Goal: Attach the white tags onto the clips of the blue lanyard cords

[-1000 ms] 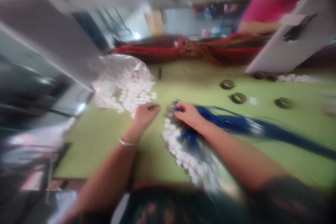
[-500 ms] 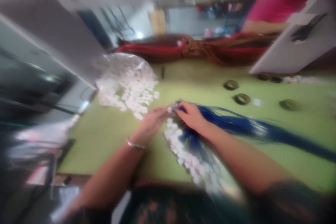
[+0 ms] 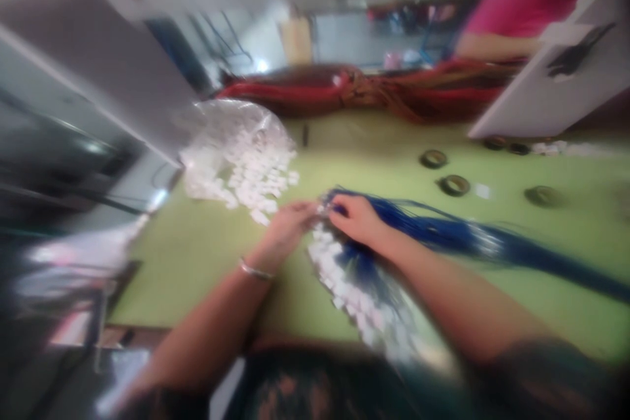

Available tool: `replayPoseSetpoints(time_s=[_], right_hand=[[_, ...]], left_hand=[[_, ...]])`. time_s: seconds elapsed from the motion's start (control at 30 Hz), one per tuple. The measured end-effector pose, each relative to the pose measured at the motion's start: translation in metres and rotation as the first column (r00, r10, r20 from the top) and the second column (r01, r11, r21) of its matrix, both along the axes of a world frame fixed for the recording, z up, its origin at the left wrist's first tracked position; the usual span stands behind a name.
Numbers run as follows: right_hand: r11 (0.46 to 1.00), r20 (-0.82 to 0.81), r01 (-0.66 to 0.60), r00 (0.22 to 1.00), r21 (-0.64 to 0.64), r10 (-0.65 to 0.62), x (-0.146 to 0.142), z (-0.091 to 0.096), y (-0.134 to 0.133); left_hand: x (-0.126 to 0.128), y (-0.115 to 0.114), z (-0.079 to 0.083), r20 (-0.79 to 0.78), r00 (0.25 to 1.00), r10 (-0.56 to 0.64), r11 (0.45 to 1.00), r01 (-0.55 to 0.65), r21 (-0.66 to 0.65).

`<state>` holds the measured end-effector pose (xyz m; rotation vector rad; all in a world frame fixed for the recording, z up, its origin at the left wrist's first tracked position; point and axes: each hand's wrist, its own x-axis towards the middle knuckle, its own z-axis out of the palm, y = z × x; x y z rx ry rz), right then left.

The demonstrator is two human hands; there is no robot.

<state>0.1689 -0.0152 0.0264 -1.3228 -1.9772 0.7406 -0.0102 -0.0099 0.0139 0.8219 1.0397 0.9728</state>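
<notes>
My left hand [image 3: 288, 226] and my right hand [image 3: 357, 218] meet over a green table [image 3: 197, 256], fingers pinched together at the end of a bundle of blue wires [image 3: 443, 230]. The right hand grips the wire ends. The left hand's fingertips touch the same spot and seem to pinch a small white piece, too blurred to name. A row of white connectors [image 3: 354, 295] fitted on wires trails from the hands toward me. A pile of loose white connectors [image 3: 246, 170] spills from a clear bag [image 3: 221, 125] just left of my left hand.
Several rolls of tape [image 3: 453, 184] lie on the table to the right. A red and brown wire bundle [image 3: 374, 92] runs along the far edge. A white board [image 3: 541, 98] leans at the right. A person in pink [image 3: 512, 20] is behind it. Grey machinery [image 3: 73, 111] stands left.
My left hand moved right from beside the white pile to meet my right hand at the wire ends. In the last half second little has shifted.
</notes>
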Motion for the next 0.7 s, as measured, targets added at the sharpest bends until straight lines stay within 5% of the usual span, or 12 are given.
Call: replayPoseSetpoints(time_s=[0.17,0.4,0.7], right_hand=[[1.0,0.005,0.006,1.0,-0.021,-0.006,-0.002,0.003,-0.001],[0.983,-0.086,0.091,0.991,-0.159,-0.105,0.003,0.0,0.007],[0.964,-0.182,-0.015,0.983,-0.267,-0.035,0.001,0.005,0.006]], left_hand=[[0.002,0.0,-0.01,-0.192,0.98,0.048,0.997,-0.034,0.073],[0.008,-0.003,-0.011,-0.23,0.971,0.063,0.993,-0.037,0.113],[0.011,-0.003,-0.01,-0.368,0.929,0.024,0.994,0.018,0.109]])
